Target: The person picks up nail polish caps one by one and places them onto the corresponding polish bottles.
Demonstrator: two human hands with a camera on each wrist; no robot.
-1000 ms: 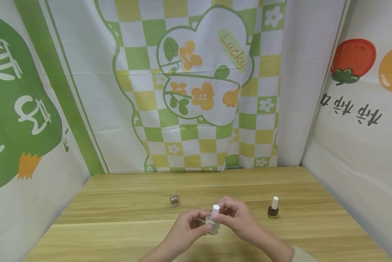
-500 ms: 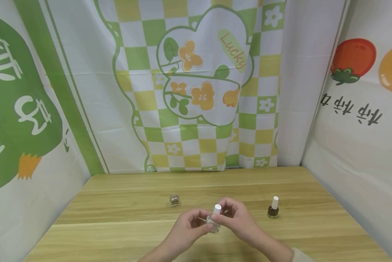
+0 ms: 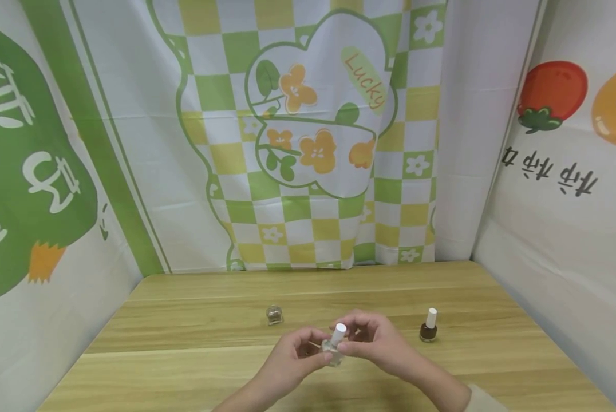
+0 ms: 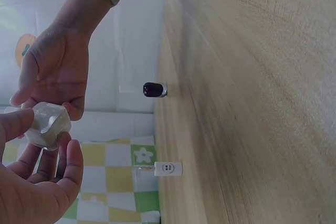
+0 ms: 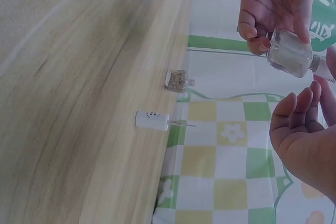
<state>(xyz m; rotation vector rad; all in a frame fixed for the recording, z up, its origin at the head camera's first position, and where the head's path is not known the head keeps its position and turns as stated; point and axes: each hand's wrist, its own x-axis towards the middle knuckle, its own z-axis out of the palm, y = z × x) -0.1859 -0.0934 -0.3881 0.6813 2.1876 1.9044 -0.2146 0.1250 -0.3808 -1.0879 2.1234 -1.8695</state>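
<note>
Between both hands, above the table, is a clear nail polish bottle (image 3: pixel 331 356) with a white cap (image 3: pixel 339 334), leaning slightly to the right. My left hand (image 3: pixel 291 359) grips the glass body between thumb and fingers. My right hand (image 3: pixel 376 342) has its thumb and forefinger at the cap, pinching it; its other fingers are loosely curled in the right wrist view. Pale contents show through the glass bottle (image 5: pixel 289 55) there. Beyond the hands, a separate white cap with a brush (image 5: pixel 152 120) stands on the table, brush upward; in the head view the hands hide it.
An uncapped small bottle with glittery contents (image 3: pixel 274 315) stands back left on the wooden table (image 3: pixel 184 326). At right stands a dark nail polish bottle (image 3: pixel 429 331) with a white cap. Printed curtains (image 3: pixel 308 229) enclose the table's back and sides.
The held bottle has shifted slightly, first right and then back left, its cap tilting a little. My right hand has moved slightly around the cap. The bottles on the table stay put.
</note>
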